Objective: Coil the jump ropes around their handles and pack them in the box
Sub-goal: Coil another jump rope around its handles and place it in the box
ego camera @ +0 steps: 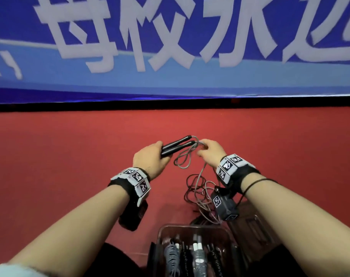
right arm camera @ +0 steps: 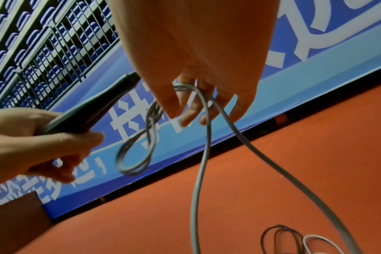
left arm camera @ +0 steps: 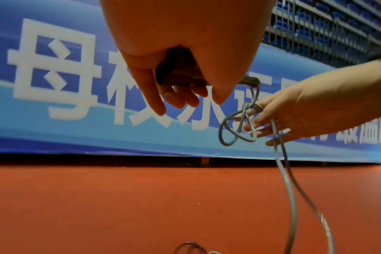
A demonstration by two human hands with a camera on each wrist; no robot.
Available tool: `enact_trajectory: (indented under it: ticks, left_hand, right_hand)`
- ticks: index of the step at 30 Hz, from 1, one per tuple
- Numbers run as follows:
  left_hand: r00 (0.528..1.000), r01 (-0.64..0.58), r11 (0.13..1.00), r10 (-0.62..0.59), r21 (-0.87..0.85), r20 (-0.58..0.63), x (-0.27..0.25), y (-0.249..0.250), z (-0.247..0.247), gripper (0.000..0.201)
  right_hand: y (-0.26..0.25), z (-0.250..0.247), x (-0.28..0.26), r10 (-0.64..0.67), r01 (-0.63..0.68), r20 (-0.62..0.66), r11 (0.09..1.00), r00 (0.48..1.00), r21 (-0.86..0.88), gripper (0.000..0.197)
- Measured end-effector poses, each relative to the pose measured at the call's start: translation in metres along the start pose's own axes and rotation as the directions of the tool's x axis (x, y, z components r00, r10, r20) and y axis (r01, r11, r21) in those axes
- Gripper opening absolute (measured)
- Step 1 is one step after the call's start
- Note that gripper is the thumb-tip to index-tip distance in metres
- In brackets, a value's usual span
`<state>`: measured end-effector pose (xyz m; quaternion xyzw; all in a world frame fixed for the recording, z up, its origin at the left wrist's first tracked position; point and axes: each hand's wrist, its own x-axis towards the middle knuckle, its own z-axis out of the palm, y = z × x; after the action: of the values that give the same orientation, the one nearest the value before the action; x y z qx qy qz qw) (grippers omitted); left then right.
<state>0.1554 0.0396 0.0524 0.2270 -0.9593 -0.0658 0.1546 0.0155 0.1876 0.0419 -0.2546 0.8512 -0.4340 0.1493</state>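
Two black handles (ego camera: 177, 145) lie side by side in the left hand (ego camera: 150, 159), whose grip is curled round their near ends so the far ends point away toward the right hand (ego camera: 211, 151). The grey rope (ego camera: 183, 159) leaves the handle tips, drops into a small hanging loop between the hands, and passes through the right hand's grip, which pinches it between thumb and curled fingers. From there two grey strands run down to the red floor (ego camera: 70, 156), into a loose tangle of grey and black rope (ego camera: 198, 193) just beyond the clear box (ego camera: 164, 231). The box sits near the person's body and already holds several coiled ropes standing on end, grey and black, some with white handle tips.

The blue banner (ego camera: 170, 47) behind the floor carries large white Chinese characters; in the head view "母校永" can be read, the rest cut off or blurred. Both wrists wear bands with black-and-white square code markers.

The left wrist view shows the left fingers (left arm camera: 146, 89) wrapped under the handles and the right hand (left arm camera: 294, 113) with the rope crossing its fingers. Only the wrist views show railings and rows of blue seats (right arm camera: 33, 43) above the banner. The right wrist view shows the handles (right arm camera: 93, 106) tilted upward from the left hand (right arm camera: 33, 142).
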Motion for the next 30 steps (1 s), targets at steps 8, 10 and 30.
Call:
enact_trajectory:
  ticks: [8,10,30]
  left_hand:
    - [0.928,0.261,0.946,-0.19,-0.194,0.319,0.006,-0.009,0.005,0.012]
    - [0.922,0.235,0.907,-0.094,-0.349,0.375,0.005,-0.003,0.007,0.014]
    - [0.961,0.277,0.801,-0.23,-0.531,0.154,0.006,-0.009,-0.006,0.024]
  right_hand:
    - [-0.023,-0.016,-0.008,-0.005,0.008,-0.03,0.995,1.0,0.099,0.035]
    - [-0.025,-0.01,-0.014,-0.013,0.012,0.009,0.994,1.0,0.112,0.034]
    - [0.032,-0.059,0.006,0.463,-0.439,-0.092,0.877,0.882,0.197,0.008]
